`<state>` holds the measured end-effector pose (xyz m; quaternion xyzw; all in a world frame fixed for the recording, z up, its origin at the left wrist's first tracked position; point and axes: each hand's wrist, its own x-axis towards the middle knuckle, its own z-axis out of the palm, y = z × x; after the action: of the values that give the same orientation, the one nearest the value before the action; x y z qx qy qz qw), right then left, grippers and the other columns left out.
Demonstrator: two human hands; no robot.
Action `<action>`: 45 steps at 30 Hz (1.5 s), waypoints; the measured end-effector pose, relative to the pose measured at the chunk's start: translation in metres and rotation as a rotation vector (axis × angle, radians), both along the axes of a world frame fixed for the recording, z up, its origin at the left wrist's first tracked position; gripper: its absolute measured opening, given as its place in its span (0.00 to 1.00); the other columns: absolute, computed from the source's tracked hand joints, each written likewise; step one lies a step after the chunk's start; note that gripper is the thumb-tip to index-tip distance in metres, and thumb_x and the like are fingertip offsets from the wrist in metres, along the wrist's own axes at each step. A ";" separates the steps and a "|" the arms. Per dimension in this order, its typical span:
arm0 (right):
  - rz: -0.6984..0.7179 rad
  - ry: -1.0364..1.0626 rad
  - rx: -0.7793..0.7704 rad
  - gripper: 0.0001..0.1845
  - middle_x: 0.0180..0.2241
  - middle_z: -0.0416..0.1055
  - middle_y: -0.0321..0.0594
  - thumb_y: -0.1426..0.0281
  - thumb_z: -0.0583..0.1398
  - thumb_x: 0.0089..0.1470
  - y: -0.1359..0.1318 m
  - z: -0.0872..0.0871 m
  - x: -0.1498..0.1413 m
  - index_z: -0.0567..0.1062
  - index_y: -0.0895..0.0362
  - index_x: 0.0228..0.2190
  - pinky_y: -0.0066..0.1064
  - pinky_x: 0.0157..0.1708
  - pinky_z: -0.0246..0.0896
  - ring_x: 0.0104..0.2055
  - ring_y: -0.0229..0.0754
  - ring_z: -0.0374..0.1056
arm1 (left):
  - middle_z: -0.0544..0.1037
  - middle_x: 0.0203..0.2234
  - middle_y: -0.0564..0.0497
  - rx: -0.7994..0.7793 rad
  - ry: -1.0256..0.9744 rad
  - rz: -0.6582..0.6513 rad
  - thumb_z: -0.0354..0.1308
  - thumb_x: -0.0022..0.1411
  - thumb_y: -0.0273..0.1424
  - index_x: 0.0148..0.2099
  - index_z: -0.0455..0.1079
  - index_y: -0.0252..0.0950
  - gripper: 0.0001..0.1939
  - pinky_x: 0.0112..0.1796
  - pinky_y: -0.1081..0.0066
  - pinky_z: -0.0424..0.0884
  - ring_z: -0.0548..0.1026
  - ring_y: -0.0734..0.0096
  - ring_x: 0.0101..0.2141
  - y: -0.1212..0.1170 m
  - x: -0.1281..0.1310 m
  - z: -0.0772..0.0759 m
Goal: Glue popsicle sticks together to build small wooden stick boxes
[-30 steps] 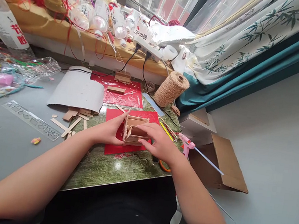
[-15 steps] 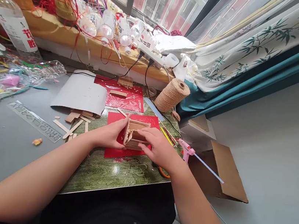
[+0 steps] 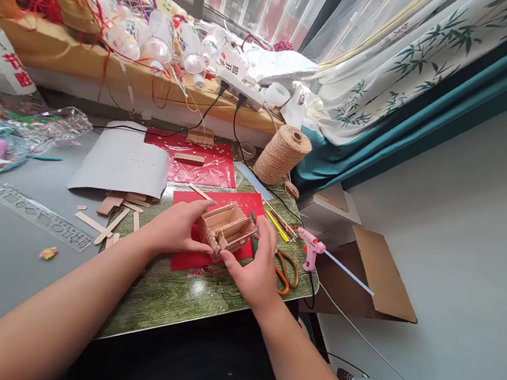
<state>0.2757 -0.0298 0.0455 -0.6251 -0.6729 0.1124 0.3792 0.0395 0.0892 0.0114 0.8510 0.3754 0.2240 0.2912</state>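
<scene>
A small box built of wooden craft sticks (image 3: 224, 227) rests tilted over a red sheet (image 3: 213, 258) on the green mat. My left hand (image 3: 177, 228) grips its left side, fingers curled round the edge. On the box's right side my right hand (image 3: 256, 264) holds it with thumb below and fingers up against the wall. Both hands are closed on the box.
Orange-handled scissors (image 3: 286, 271) and a pink glue gun (image 3: 311, 251) lie right of my right hand. A twine spool (image 3: 282, 154) stands behind. Loose sticks (image 3: 110, 220), grey card (image 3: 123, 162), a ruler (image 3: 39, 218), an open cardboard box (image 3: 371, 276) and a cluttered windowsill surround.
The stick box has been turned and tilted so its open side faces up and right. My right hand moved from the top of the box to its right side, uncovering the scissors.
</scene>
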 end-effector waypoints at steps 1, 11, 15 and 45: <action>-0.019 0.035 -0.006 0.57 0.74 0.49 0.55 0.51 0.71 0.54 -0.002 -0.005 -0.002 0.50 0.49 0.73 0.63 0.71 0.56 0.76 0.63 0.51 | 0.77 0.58 0.39 0.008 0.005 -0.016 0.71 0.50 0.60 0.72 0.59 0.41 0.54 0.50 0.56 0.74 0.79 0.46 0.52 0.000 -0.001 0.001; 0.021 0.178 -0.003 0.51 0.69 0.62 0.50 0.61 0.73 0.52 0.001 -0.004 0.000 0.57 0.49 0.69 0.57 0.73 0.56 0.72 0.57 0.60 | 0.72 0.63 0.39 0.013 -0.102 -0.065 0.71 0.53 0.57 0.74 0.53 0.44 0.55 0.58 0.51 0.70 0.74 0.47 0.59 0.003 0.001 -0.012; 0.104 0.172 -0.045 0.52 0.70 0.59 0.53 0.64 0.70 0.55 0.001 -0.006 0.008 0.51 0.50 0.72 0.54 0.72 0.58 0.73 0.56 0.59 | 0.59 0.73 0.37 -0.139 -0.140 -0.141 0.73 0.51 0.55 0.80 0.35 0.44 0.68 0.64 0.51 0.67 0.67 0.43 0.67 0.000 0.004 -0.017; 0.371 0.134 -0.036 0.38 0.64 0.66 0.45 0.68 0.71 0.48 0.026 0.009 0.023 0.70 0.45 0.61 0.56 0.71 0.57 0.68 0.56 0.64 | 0.68 0.65 0.35 -0.073 -0.134 -0.126 0.75 0.45 0.55 0.75 0.47 0.40 0.64 0.62 0.45 0.68 0.70 0.38 0.62 -0.008 0.012 -0.009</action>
<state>0.2984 -0.0035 0.0549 -0.4881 -0.7477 0.2336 0.3849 0.0510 0.0817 0.0024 0.8449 0.3085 0.2476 0.3600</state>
